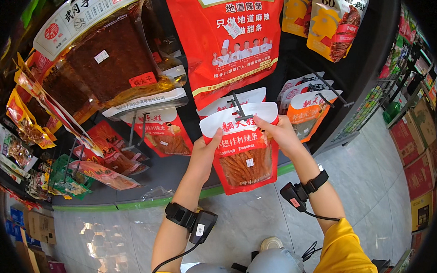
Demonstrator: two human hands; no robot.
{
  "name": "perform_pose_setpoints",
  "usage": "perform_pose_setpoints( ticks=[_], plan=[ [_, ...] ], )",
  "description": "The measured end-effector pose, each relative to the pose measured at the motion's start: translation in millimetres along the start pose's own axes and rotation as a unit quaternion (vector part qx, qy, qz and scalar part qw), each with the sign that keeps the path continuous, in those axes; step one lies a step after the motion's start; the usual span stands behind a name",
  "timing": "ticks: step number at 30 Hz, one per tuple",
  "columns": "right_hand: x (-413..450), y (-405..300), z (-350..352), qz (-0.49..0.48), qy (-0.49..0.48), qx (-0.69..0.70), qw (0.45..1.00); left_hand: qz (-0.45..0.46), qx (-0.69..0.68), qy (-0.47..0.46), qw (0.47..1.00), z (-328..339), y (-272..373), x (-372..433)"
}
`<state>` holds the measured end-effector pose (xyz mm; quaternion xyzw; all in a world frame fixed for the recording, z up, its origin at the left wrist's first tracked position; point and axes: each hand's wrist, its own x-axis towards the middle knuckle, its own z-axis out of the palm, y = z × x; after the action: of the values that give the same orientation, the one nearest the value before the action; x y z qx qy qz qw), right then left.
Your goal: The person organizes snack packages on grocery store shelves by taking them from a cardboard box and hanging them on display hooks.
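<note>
Both hands grip a red and white snack pouch (246, 146) by its upper sides, thumbs on the front. My left hand (205, 150) has the left edge and my right hand (280, 134) the right edge. The pouch has a clear window showing reddish-brown strips and a small white sticker. A dark metal display hook (235, 102) reaches out at its top, its crossbar end in front of the white band. Whether the hook passes through the pouch's hole is hard to tell. Behind it hangs another pouch (220, 103) with a white top.
Above hangs a large red bag (232, 43). A big clear-fronted brown pack (107, 57) hangs at upper left, yellow pouches (333, 23) at upper right. An orange pouch (308, 113) hangs right of my hands near bare hooks. A green-edged shelf (133, 204) lies below; cartons (418, 174) stand right.
</note>
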<state>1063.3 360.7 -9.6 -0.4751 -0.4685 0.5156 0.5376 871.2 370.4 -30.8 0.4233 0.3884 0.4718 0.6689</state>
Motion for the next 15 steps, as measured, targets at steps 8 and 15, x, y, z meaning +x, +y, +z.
perform_pose_setpoints(
  ticks=[8,15],
  plan=[
    [39.1,12.4,1.6,0.011,0.005,0.012,1.0,0.039,0.01,0.029,0.999,-6.1,-2.9,37.9],
    [44.2,17.4,-3.4,-0.004,0.008,0.026,1.0,0.053,0.013,0.022,0.998,-5.7,-2.2,39.2]
  ],
)
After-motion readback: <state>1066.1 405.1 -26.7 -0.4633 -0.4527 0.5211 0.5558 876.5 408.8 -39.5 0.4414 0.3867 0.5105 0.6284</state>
